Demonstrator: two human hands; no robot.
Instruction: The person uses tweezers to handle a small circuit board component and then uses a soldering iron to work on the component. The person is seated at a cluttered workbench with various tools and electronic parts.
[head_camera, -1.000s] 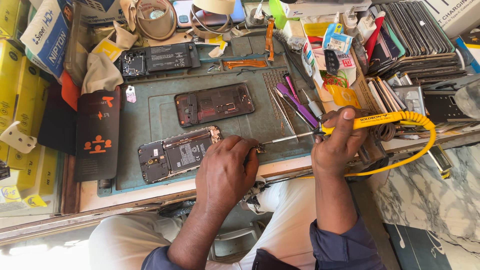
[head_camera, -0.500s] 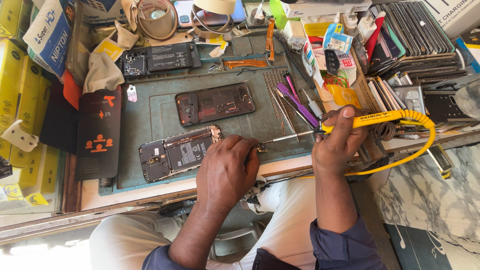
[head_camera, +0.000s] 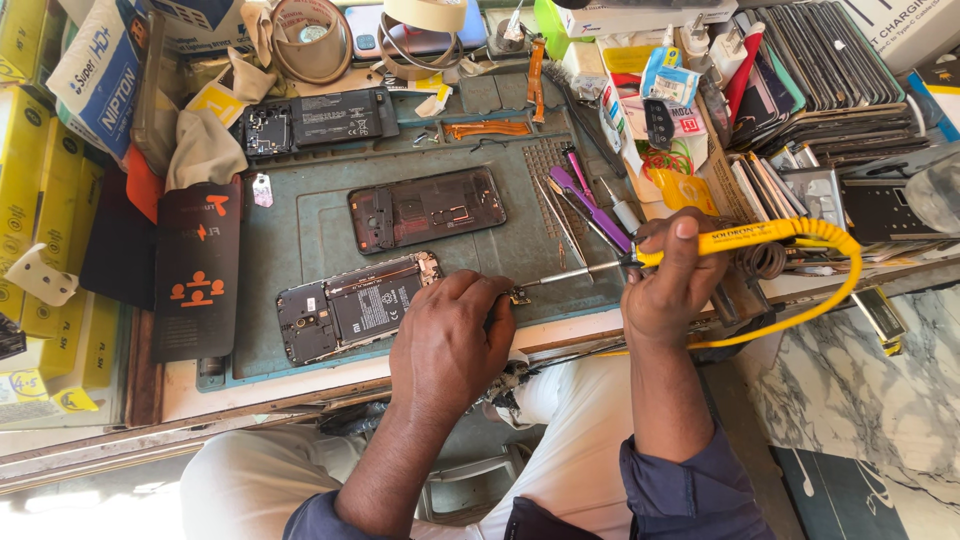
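Glossy yellow plastic soldering iron (head_camera: 740, 238) with bare metal shaft, matt green rubbery mat (head_camera: 320, 215), veined polished marble floor (head_camera: 880, 400)

Cluttered wooden workbench (head_camera: 300, 385) in bright daylight.
Topped by a grey-green rubber mat (head_camera: 320, 225); white-veined grey marble surface (head_camera: 870, 400) at near right.

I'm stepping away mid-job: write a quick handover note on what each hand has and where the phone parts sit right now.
Right hand: gripping the yellow-handled soldering iron, tip pointing left toward the left fingers.
Left hand: on the green work mat, pinching a small part at the iron's tip; the part is too small to identify.
Opened phone: lies back off, just left of the left hand. A bare phone frame lies above it, another stripped phone body at the mat's top edge.
Done: phone is open.
Left: the soldering at the tip looks underway; phone is not closed up.
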